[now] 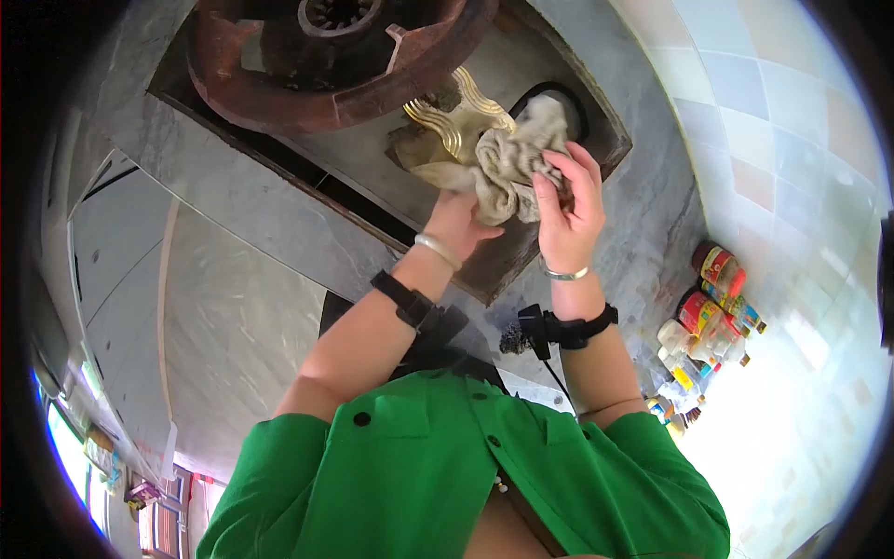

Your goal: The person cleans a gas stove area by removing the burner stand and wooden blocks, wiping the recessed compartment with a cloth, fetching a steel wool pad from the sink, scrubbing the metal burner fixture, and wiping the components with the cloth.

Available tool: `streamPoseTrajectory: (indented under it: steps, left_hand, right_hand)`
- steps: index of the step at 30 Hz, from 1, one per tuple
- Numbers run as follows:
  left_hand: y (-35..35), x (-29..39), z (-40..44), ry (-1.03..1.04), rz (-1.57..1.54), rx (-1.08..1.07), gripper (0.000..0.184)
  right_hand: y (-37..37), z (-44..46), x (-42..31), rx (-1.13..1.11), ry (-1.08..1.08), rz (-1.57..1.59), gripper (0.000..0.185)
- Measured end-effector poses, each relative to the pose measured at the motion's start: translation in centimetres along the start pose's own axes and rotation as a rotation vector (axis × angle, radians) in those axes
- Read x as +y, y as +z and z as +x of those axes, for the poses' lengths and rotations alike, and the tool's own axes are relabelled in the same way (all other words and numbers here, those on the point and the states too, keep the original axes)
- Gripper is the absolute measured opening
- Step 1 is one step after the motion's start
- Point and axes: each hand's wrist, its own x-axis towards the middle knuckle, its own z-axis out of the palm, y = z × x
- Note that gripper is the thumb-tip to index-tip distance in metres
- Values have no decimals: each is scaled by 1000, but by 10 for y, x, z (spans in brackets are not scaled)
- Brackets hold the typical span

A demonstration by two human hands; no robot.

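Observation:
Both hands are at a crumpled, greyish-beige cloth (pixel 507 168) over a sunken recess in the grey counter. My left hand (pixel 458 224) grips the cloth's lower left part, its fingers partly hidden under the folds. On the cloth's right side, my right hand (pixel 573 210) has its thumb and fingers bent round a fold. Just above the cloth, a gold wavy-ridged piece (pixel 438 121) lies in the recess. A dark, curved loop (pixel 568 98) shows behind the cloth's upper end.
A large rusty-brown metal ring (pixel 279 107) overhangs the recess at the upper left. The recess has a raised dark rim (pixel 616 140). Bottles and jars (pixel 698 312) stand at the right by the tiled wall (pixel 754 121). Black bands circle both wrists.

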Motion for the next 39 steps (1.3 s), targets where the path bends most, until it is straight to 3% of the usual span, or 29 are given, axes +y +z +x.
streamPoseTrajectory:
  steps: [3, 5, 6, 9, 13, 16, 18, 20, 22, 24, 27, 28, 34, 37, 38, 39]
  left_hand:
    - [5, 20, 11, -71, -2, -53, 43]
    - [16, 29, 19, -75, 32, 3, 47]
    - [21, 32, 15, -52, 51, 19, 46]
    - [-8, 15, 51, 292, 75, -348, 45]
    - [-12, 3, 37, 314, 88, -240, 44]
    - [-3, -9, 11, 260, 118, -83, 44]
    - [0, -17, 7, 258, 151, -9, 44]
    - [1, -19, 0, 269, 155, 50, 45]
    - [-2, -18, 0, 261, 17, 107, 47]
    - [-4, -13, 14, 286, -67, 164, 42]
    - [-24, 1, 39, 232, 487, 89, 34]
    - [-29, 5, 45, 151, 469, 75, 27]
    - [-24, 16, 37, 172, 454, -37, 32]
    - [-10, 22, 19, 166, 395, -13, 30]
    - [-5, 25, 18, 173, 387, -8, 29]
    - [-6, 29, 23, 238, 509, -90, 28]
  right_hand:
    - [23, 35, 12, 97, -32, 91, 20]
    - [54, 56, 14, 173, 291, 550, 21]
    - [69, 61, 25, 121, 254, 557, 21]
    - [94, 34, 14, -155, 499, 566, 19]
    - [78, 8, 9, -381, 17, 344, 18]
    - [37, -4, 0, -590, -5, 347, 20]
    - [-2, -6, -9, -651, 307, 289, 18]
    - [-26, -19, 6, -217, 819, 493, 20]
    - [-26, -16, 33, 218, 813, 621, 26]
    - [-4, -11, 66, 156, 534, 120, 31]
    - [56, -15, 92, 17, 134, -384, 35]
    - [62, -18, 88, 32, 155, -373, 34]
    - [59, -56, 55, -178, 82, -302, 35]
    - [27, -40, 40, -537, 498, 49, 31]
    - [22, -39, 39, -548, 388, 8, 30]
    - [28, -32, 31, -424, 308, -43, 30]
